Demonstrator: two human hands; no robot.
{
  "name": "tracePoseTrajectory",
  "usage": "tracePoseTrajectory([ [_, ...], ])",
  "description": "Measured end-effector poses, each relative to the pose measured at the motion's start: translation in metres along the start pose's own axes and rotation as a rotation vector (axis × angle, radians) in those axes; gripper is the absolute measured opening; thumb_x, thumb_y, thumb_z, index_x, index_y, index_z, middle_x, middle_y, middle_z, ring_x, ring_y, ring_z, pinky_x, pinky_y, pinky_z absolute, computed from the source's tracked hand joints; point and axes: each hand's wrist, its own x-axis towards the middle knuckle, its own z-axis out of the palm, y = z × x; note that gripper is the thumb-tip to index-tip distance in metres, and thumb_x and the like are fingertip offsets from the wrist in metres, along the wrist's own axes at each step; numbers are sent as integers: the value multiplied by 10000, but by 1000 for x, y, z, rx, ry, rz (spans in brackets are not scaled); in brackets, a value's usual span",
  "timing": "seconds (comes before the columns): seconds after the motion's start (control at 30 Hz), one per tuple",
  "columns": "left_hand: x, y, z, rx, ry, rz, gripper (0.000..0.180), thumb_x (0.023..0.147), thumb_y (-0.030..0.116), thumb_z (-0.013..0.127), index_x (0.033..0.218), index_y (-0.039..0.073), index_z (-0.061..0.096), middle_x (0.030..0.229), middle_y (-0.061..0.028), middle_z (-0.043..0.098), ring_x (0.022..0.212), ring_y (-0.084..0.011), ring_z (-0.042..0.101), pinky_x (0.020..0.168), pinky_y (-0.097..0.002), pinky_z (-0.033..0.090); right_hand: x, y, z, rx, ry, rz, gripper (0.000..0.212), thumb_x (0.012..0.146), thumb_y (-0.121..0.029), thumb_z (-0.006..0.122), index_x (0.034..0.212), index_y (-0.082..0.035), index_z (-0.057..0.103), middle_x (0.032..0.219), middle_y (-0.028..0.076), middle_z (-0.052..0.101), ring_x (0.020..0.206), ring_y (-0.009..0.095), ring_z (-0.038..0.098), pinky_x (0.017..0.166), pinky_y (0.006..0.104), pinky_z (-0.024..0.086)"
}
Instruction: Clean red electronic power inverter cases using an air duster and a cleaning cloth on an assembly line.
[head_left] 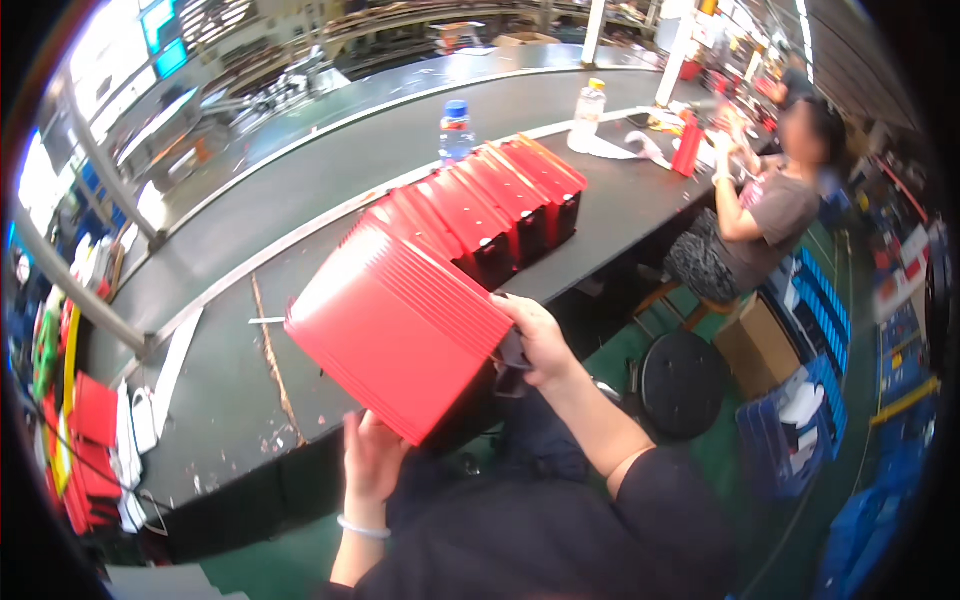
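A large glossy red plastic housing (390,335) with ribbed edges is held tilted above the near edge of the bench. My right hand (541,342) grips its right side, at a black part (512,365) along the edge. Below, my left hand (373,460) supports the lower corner, thumb apart and the other fingers partly hidden behind the housing. Just beyond it, several similar red housings with black ends (480,205) stand in a row on the bench.
The dark bench (235,400) runs from lower left to far right. A blue-capped bottle (456,135) and a yellow-capped bottle (588,110) stand behind the row. To the right are a seated co-worker (775,200), a round black stool (683,385) and a cardboard box (755,345).
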Motion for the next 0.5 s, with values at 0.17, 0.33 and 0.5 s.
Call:
tracePoseTrajectory([
  [0.17, 14, 0, 40, 59, -181, 91, 773, 881, 628, 498, 1385, 55, 375, 1379, -96, 470, 1246, -265, 467, 1019, -422, 380, -42, -25, -47, -147, 129, 18, 214, 936, -205, 539, 881, -25, 642, 720, 28, 628, 557, 101, 584, 478, 245, 459],
  [0.33, 45, -43, 55, -162, 35, -200, 509, 888, 294, 642, 1323, 94, 467, 1288, -56, 556, 1194, -241, 516, 1021, -435, 387, -91, -50, -71, -179, 203, -147, 173, 932, -163, 542, 933, -19, 640, 807, -8, 637, 713, 62, 586, 658, 221, 461],
  [0.5, 84, -62, 88, -206, -20, -339, 506, 849, 321, 657, 1260, 59, 522, 1214, -93, 605, 1125, -270, 560, 1025, -442, 391, -123, -56, -89, -127, 431, -300, 412, 983, -401, 478, 1033, -19, 625, 790, 36, 645, 609, 106, 572, 590, 235, 451],
])
